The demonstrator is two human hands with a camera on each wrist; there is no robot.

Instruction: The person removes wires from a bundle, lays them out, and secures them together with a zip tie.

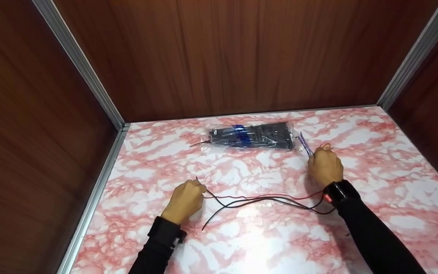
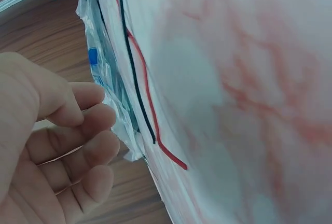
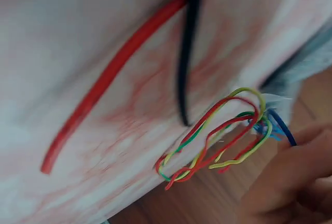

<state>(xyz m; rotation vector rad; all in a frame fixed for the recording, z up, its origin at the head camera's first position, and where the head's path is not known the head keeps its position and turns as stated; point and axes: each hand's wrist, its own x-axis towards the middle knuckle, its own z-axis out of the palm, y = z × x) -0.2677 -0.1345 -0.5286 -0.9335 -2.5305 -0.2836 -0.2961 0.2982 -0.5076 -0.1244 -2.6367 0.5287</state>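
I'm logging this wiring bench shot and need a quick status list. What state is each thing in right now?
left hand: knuckles up on the table, fingers curled at the wire ends.
right hand: fingers pinch the coloured loops.
red wire: slack, lying on the table.
black wire: slack, lying beside the red one.
coloured loops: bunched at the right fingertips.
bag of black cable ties: lying flat; whether sealed can't be told.

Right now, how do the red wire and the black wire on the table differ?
The red wire and the black wire differ in colour. In the head view the red wire runs fairly straight between the left hand and the right wrist, while the black wire sags below it, one loose end trailing toward the person. In the left wrist view the red end reaches past the black end. Both are thin, flexible and lie on the marble-patterned table.
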